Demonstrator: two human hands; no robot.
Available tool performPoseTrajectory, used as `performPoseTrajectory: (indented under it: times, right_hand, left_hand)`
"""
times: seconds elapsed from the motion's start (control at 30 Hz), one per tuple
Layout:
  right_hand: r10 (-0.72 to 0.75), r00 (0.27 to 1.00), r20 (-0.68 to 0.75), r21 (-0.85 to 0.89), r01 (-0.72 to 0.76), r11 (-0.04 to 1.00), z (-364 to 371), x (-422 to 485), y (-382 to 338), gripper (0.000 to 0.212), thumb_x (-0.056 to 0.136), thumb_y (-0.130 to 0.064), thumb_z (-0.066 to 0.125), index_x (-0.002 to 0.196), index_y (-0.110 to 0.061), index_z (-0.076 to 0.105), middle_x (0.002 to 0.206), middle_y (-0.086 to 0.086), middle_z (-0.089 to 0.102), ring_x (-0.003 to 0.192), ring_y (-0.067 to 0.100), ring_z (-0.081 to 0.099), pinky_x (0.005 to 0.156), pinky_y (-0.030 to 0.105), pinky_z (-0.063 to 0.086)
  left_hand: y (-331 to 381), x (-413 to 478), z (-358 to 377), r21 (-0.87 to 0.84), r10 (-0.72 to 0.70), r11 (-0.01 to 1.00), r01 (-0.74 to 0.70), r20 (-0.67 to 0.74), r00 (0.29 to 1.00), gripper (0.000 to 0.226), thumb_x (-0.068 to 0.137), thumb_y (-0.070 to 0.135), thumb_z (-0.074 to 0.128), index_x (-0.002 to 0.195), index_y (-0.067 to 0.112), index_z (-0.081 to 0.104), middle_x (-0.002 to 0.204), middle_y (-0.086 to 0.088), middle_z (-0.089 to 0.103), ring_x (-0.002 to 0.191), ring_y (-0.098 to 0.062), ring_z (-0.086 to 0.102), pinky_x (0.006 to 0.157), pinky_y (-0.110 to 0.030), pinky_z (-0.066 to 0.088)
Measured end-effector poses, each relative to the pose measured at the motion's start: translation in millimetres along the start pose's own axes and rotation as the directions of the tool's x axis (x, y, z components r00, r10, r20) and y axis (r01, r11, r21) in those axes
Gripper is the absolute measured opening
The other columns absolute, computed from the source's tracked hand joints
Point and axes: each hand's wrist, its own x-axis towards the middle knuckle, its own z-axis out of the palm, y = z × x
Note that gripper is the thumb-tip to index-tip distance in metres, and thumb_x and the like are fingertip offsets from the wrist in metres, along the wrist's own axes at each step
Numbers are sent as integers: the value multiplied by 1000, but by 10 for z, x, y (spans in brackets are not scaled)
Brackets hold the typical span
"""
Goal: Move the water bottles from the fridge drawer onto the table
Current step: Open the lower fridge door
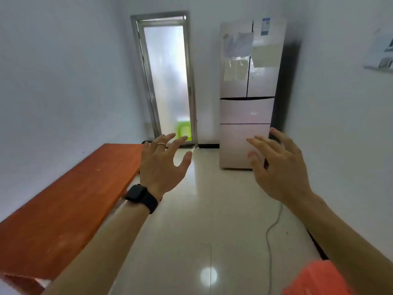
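Observation:
A tall pale fridge [246, 92] stands against the far wall at the right, with two upper doors and two drawers [244, 112] below, all closed. No water bottles show. A long orange-brown table [70, 196] runs along the left wall. My left hand [163, 167], with a ring and a black watch on the wrist, is held out in the air with fingers spread, holding nothing. My right hand [276, 167] is also raised with fingers spread and empty, seen in front of the fridge's lower drawer but far from it.
A frosted glass door [168, 81] is in the far wall, with a green stool [184, 129] behind it. A grey cable [271, 235] trails over the glossy tiled floor at the right. Papers are stuck on the fridge doors. A shelf [380, 60] hangs on the right wall.

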Motion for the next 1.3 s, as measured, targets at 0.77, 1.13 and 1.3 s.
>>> performPoseTrajectory:
  times: [0.77,1.13,1.3]
  right_hand:
    - [312,873,375,-68,-310,948,2590,326,934,48,98,-47,36,133,-29,63,133,-10,64,136,16,42,112,44,37]
    - [408,855,320,-94,-400,912,3777,1433,1793,46,98,-45,38,132,-27,63,130,-9,66,134,18,44,113,41,37]
    - [403,869,286,-103,-391,915,4455,2130,2527,48,97,-47,37,132,-28,63,130,-10,65,134,16,42,112,37,37]
  left_hand:
    - [-1065,677,2641,-22,-106,992,128,431,896,40,96,46,53,134,37,59,138,5,60,131,-18,50,111,-43,37]
    - [-1456,2276,4034,-89,-6,995,55,472,881,40,98,46,50,136,36,58,141,7,57,134,-17,46,112,-41,33]
    - [-1496,3073,4876,-90,15,995,31,464,886,40,98,47,50,137,39,57,143,8,56,134,-18,45,113,-39,32]
